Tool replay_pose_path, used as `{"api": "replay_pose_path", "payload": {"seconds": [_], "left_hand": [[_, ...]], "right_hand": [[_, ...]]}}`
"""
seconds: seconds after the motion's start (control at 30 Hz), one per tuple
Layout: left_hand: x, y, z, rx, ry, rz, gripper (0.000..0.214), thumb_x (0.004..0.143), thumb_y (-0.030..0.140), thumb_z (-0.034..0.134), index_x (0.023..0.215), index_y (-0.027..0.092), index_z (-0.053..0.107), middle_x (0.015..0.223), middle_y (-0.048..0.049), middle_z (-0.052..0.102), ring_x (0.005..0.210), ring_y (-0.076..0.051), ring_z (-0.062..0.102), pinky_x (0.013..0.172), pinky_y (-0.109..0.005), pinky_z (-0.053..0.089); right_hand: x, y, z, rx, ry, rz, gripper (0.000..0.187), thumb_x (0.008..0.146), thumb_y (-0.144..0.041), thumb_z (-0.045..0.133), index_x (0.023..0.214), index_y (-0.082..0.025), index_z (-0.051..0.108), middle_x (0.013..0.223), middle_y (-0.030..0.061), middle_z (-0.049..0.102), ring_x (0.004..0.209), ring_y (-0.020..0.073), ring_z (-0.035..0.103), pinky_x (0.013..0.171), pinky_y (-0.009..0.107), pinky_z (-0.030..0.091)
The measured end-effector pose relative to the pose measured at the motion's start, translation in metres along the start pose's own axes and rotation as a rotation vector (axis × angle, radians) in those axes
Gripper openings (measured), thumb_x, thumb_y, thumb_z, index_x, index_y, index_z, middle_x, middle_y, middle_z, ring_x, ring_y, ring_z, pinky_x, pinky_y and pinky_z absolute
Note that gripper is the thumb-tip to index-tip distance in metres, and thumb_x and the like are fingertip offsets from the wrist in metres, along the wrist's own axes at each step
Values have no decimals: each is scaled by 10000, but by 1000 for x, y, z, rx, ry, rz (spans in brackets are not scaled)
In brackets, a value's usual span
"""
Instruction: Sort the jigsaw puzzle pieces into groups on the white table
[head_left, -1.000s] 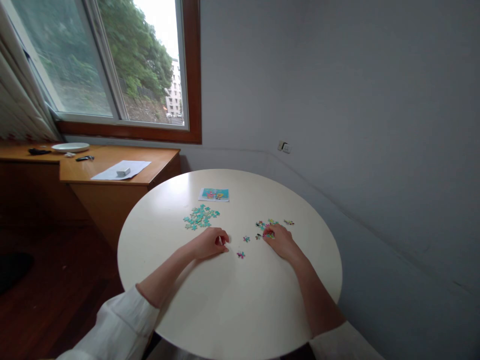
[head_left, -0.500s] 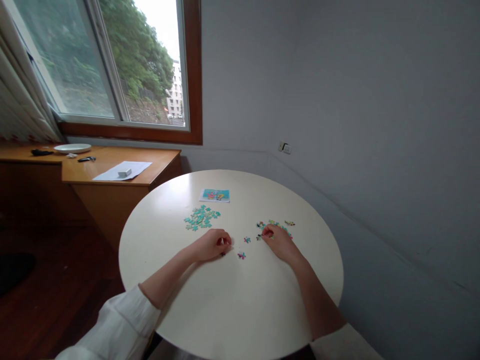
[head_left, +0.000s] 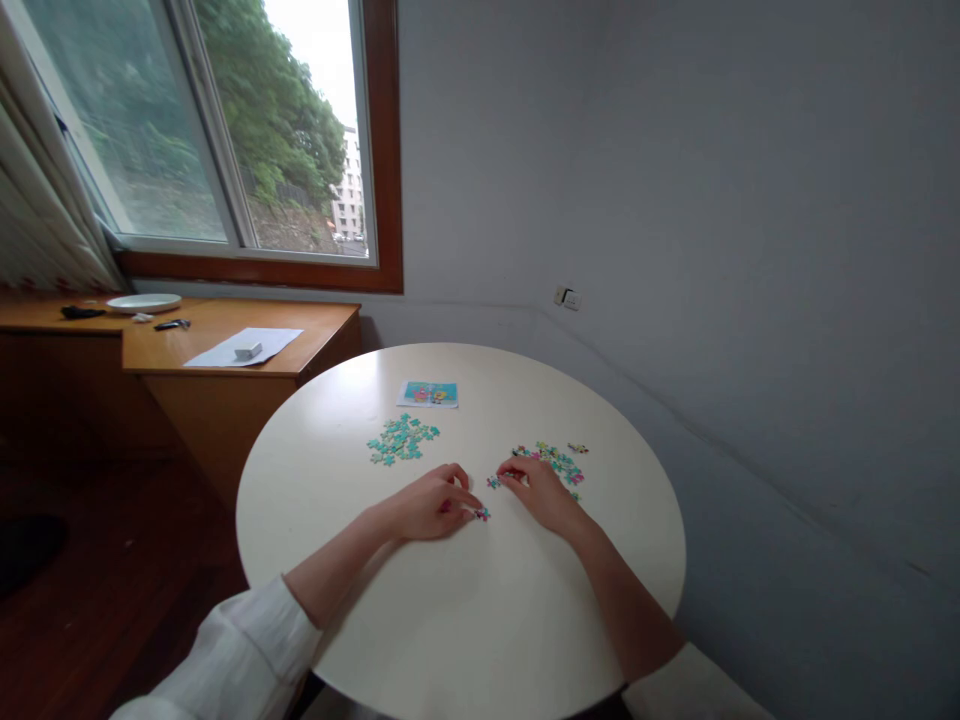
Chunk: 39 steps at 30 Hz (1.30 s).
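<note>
My left hand [head_left: 429,502] rests on the round white table [head_left: 450,620], its fingertips pinching a small pink-and-blue puzzle piece [head_left: 481,514]. My right hand [head_left: 538,492] lies just to the right, fingers curled, its tips touching another loose piece [head_left: 493,482]. Behind the right hand is a small heap of mixed-colour pieces [head_left: 559,460]. A cluster of teal pieces [head_left: 400,439] lies beyond the left hand. A small reference picture [head_left: 428,394] sits further back on the table.
A wooden desk [head_left: 225,375] stands to the left under the window, carrying a sheet of paper [head_left: 244,347], a white plate [head_left: 143,302] and small dark items. A grey wall with a socket [head_left: 565,296] runs close behind and to the right of the table.
My right hand has drawn left from the mixed heap to a loose piece near the middle. My left hand has slid right and reached the pink-and-blue piece.
</note>
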<state>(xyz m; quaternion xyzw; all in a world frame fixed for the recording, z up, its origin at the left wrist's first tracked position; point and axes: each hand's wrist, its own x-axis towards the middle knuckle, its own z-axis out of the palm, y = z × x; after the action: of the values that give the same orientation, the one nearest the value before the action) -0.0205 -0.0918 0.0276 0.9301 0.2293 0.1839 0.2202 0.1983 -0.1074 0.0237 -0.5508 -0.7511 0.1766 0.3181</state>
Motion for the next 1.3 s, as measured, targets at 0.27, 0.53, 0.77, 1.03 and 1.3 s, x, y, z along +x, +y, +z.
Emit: {"api": "replay_pose_path", "payload": {"seconds": [0.27,0.53,0.77,1.03,1.3], "left_hand": [[1,1,-1,58,-40,8,285,781,206,555,1030,278,672,956,-47,537,830,-138,522,818,-251,425],[1,-1,-2,39,-48,9,256,783,227,563,999,285,688,956,-49,552,855,-146,527,825,-259,424],[1,0,-2,13,-35,20,247,788,229,559,991,282,690,945,-51,561,852,-145,528,822,-257,429],[1,1,-3,2,-39,17,238,795,248,556,989,284,689,933,-51,557,837,-144,526,819,-264,430],[1,0,-3,-5,-32,28,257,774,192,564,976,284,693,931,-48,555,823,-136,524,813,-259,428]], "right_hand": [[0,-2,9,117,-12,13,163,778,-195,502,801,-158,659,804,43,667,745,142,576,691,261,427],[-1,-14,18,225,-41,57,108,721,-224,587,804,-174,636,683,-6,639,639,120,556,613,236,427],[-2,-18,15,174,-94,-5,117,746,-198,553,742,-174,667,703,6,666,643,118,542,640,238,416],[-4,-17,17,176,-111,-26,134,754,-204,544,750,-177,675,688,1,659,638,123,537,629,233,400],[-4,-16,17,164,-132,-17,124,745,-188,552,763,-175,675,674,-7,642,630,117,517,626,228,395]]}}
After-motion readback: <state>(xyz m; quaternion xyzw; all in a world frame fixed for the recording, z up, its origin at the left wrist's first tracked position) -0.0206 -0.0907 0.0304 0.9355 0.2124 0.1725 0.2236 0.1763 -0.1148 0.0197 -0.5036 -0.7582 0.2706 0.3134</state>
